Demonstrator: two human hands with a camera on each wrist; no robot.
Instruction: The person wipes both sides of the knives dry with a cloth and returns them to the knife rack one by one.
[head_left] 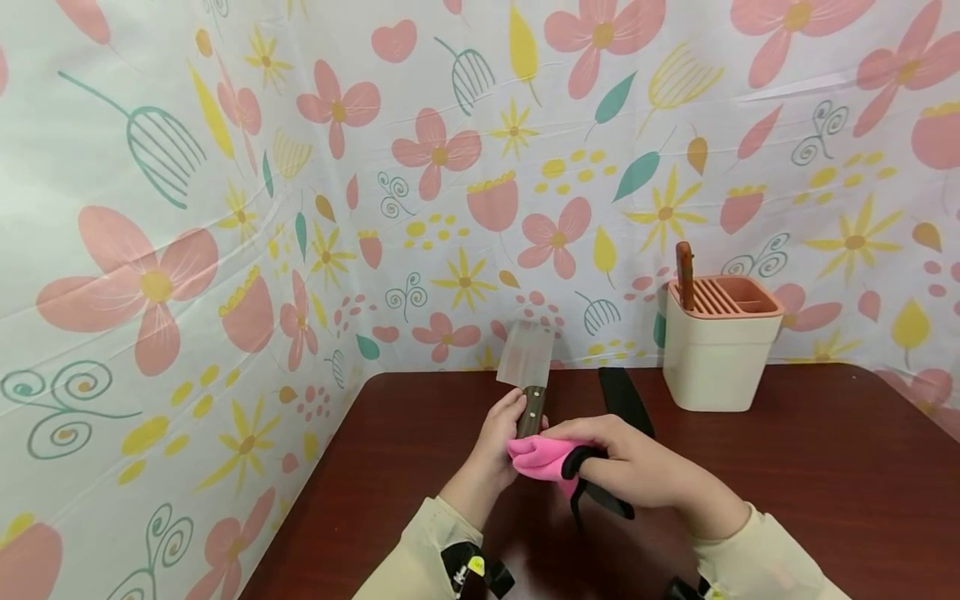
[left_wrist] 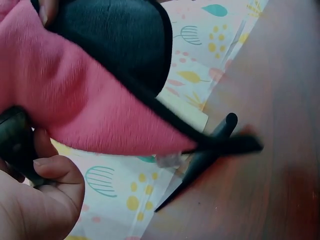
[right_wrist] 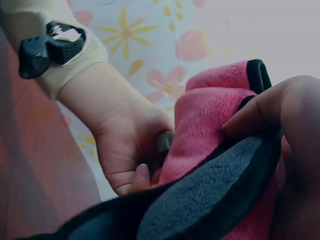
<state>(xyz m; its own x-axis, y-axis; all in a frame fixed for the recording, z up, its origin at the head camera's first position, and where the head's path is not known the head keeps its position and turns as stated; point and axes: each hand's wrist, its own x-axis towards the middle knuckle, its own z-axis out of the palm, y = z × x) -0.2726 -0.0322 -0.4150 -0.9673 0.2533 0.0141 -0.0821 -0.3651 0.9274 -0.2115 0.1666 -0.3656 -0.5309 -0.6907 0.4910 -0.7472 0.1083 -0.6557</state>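
My left hand (head_left: 500,433) grips the dark wooden handle (head_left: 532,410) of a cleaver (head_left: 525,354), its broad blade pointing up and away toward the wall. My right hand (head_left: 637,462) pinches a folded pink cloth (head_left: 543,457) with a dark grey reverse and black edging. In the head view the cloth lies against the lower end of the handle. The right wrist view shows the cloth (right_wrist: 205,115) bunched under the right fingers, beside the left hand (right_wrist: 127,142). Up close in the left wrist view, the cloth (left_wrist: 105,110) hides part of the handle.
A long, flat black object (head_left: 625,396) lies on the dark red-brown table (head_left: 825,467) beyond my right hand. At the back right stands a cream knife block (head_left: 720,362) with a slotted pink top, holding a brown-handled utensil (head_left: 685,275). Floral cloth (head_left: 480,208) covers the walls behind.
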